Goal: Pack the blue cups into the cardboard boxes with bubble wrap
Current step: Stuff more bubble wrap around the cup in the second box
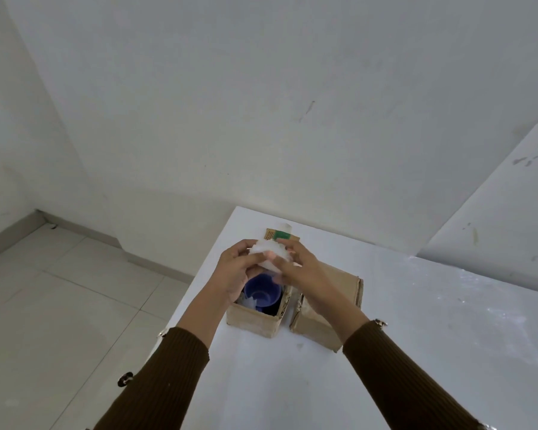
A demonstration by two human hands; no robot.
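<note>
Blue cup (261, 293) over open box (251, 323) mouth; second box (319, 328) just right, narrow gap between; near tabletop (292, 386) free.

Left hand (238, 270) and right hand (300, 270) meet at mid-frame, fingers curled, gripping a wad of bubble wrap (266, 252) between them from opposite sides. Both arms reach forward and converge. The wrists are bare and the forearms are covered by brown ribbed sleeves (174, 367).

On the counter (292, 383), a cup (261, 294) sits partly inside the open box (249, 321); the second box (311, 332) stands just beside at 3 o'clock.
</note>
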